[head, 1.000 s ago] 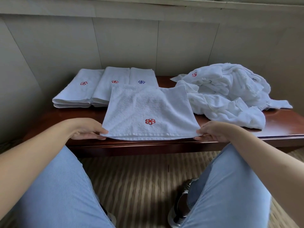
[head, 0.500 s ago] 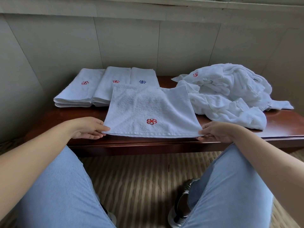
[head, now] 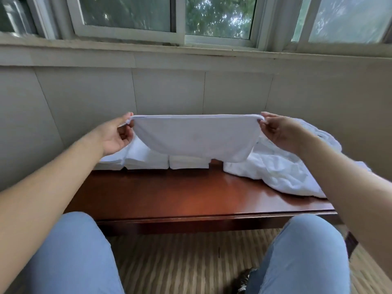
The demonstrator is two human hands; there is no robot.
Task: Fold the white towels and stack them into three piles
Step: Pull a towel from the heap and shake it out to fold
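Low bench [head: 191,196]: reddish-brown wood, glossy top, spans the middle of the frame against the panelled wall. Front half of the top bare. Along the back edge, left of centre: folded towels [head: 161,163], white, in flat piles side by side, upper parts hidden. Right of centre: heap of unfolded towels [head: 282,166], white, crumpled, reaching toward the right end. Bench stands on a striped floor [head: 180,262].

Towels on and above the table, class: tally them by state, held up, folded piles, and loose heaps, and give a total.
Held towel: 1
Folded piles visible: 3, at left, middle and right
Loose heap: 1; the towels in it cannot be counted
Total: 5 groups
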